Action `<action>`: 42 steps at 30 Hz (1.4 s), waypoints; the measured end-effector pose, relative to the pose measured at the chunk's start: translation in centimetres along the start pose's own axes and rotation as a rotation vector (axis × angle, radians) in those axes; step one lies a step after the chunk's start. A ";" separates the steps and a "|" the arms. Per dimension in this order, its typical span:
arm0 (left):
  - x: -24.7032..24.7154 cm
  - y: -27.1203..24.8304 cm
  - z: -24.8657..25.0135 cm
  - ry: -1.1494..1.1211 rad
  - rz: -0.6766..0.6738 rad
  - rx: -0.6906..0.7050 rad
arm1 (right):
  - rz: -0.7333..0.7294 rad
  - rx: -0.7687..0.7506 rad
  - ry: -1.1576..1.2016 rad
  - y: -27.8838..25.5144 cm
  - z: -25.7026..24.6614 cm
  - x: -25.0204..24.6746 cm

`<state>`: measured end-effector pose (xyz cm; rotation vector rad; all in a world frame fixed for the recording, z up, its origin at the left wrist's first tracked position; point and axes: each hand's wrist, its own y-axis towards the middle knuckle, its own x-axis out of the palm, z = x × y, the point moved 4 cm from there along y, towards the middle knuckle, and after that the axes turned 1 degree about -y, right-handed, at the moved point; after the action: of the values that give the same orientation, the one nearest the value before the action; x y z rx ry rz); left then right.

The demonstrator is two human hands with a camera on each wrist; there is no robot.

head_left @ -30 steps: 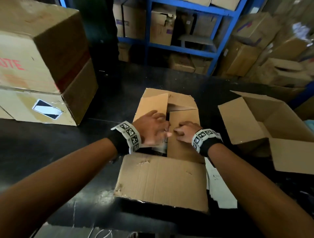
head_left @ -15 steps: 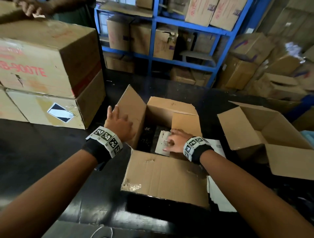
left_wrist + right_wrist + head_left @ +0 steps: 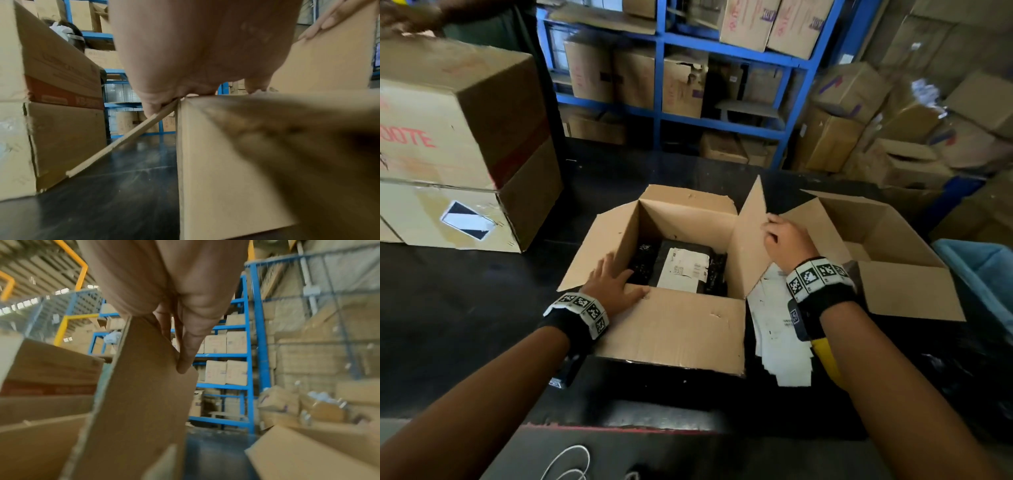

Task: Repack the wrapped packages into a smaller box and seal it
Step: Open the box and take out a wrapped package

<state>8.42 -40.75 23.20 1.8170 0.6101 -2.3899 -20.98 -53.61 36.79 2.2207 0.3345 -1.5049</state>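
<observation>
A brown cardboard box (image 3: 688, 219) stands open in the middle of the black table. Inside it lies a black wrapped package (image 3: 685, 267) with a white label on top. My left hand (image 3: 613, 284) rests flat, fingers spread, on the box's left flap at its near corner; the left wrist view shows the palm (image 3: 195, 48) on that corner. My right hand (image 3: 782, 236) grips the top edge of the upright right flap (image 3: 748, 246), and in the right wrist view its fingers (image 3: 185, 353) lie along the flap (image 3: 139, 394).
A second open cardboard box (image 3: 893, 291) sits just right of my right hand. White papers (image 3: 777, 329) lie between the two boxes. Two large stacked cartons (image 3: 465, 154) fill the table's left. Blue shelving (image 3: 722, 123) with cartons stands behind; another person's hand (image 3: 400, 17) is at top left.
The box's inner flaps were folded shut a second ago. My left hand swung the left flap outward, then my right hand lifted the right flap upright, uncovering the package.
</observation>
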 end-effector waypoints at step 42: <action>-2.3 20.8 7.5 -0.077 -0.202 0.139 | -0.550 0.624 0.314 13.7 1.1 20.5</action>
<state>8.49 -62.91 21.51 1.7823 0.6647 -2.6826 -8.26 -67.01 20.50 3.0597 0.6972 -1.6864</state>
